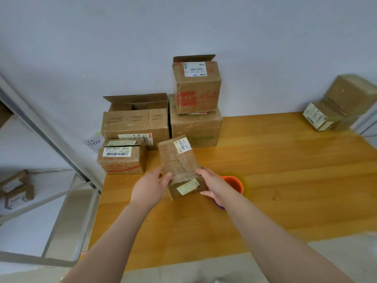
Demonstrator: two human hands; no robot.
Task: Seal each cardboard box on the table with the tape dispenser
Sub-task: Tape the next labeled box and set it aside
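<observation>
While held, the box (179, 166) (labelled) looks creased.

stacked boxes (195, 111) crowd back-left, table (285, 160) right seemingly open

Storeroom, labelled parcel boxes (135, 119) stacked, metal shelving (51, 137), wooden table (285, 180)

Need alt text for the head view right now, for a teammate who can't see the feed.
The left hand and right hand grip a small box at a wooden table, with an orange tape dispenser partly hidden behind the right hand. More boxes are stacked against the wall behind, two with flaps open.
</observation>
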